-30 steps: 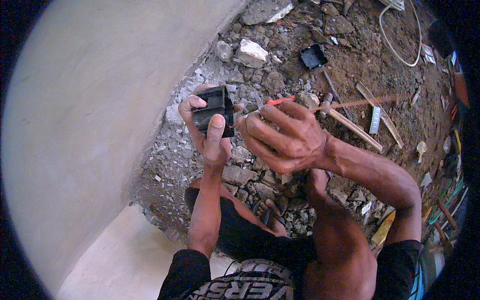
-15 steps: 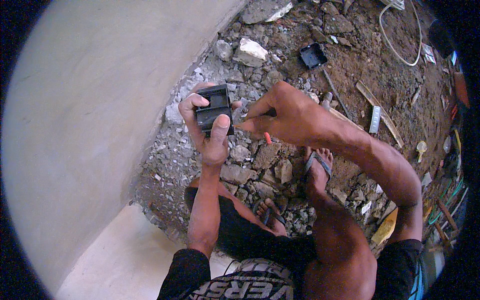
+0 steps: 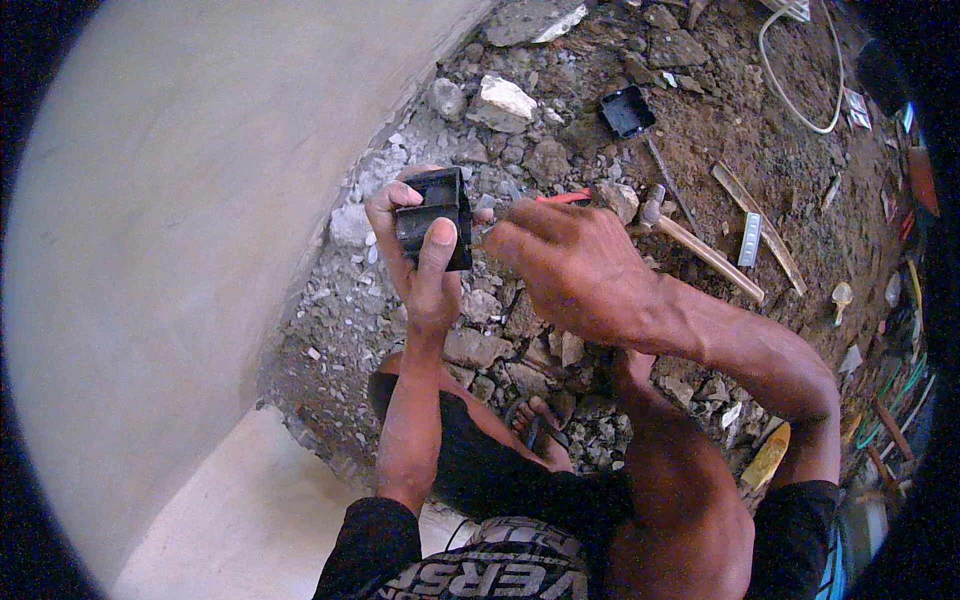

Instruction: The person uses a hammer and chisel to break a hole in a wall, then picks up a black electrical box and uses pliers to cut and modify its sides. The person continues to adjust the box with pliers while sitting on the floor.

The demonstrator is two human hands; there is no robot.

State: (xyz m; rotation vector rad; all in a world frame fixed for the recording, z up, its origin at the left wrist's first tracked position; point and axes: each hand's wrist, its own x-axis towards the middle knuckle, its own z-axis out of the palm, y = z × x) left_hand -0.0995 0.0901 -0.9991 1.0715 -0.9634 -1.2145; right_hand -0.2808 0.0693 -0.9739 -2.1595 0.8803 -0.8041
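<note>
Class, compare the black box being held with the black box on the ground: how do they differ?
The held box is up in the left grip; the ground box lies on the soil, untouched. The held box mainly shows its outer side, while the ground box shows its hollow inside. The held box looks larger in the picture than the ground box. Both are black and boxy.

At nine o'clock stands a grey wall (image 3: 180,220); at two, the floor (image 3: 715,135) is brown dirt; at twelve, broken stones (image 3: 502,105).
</note>
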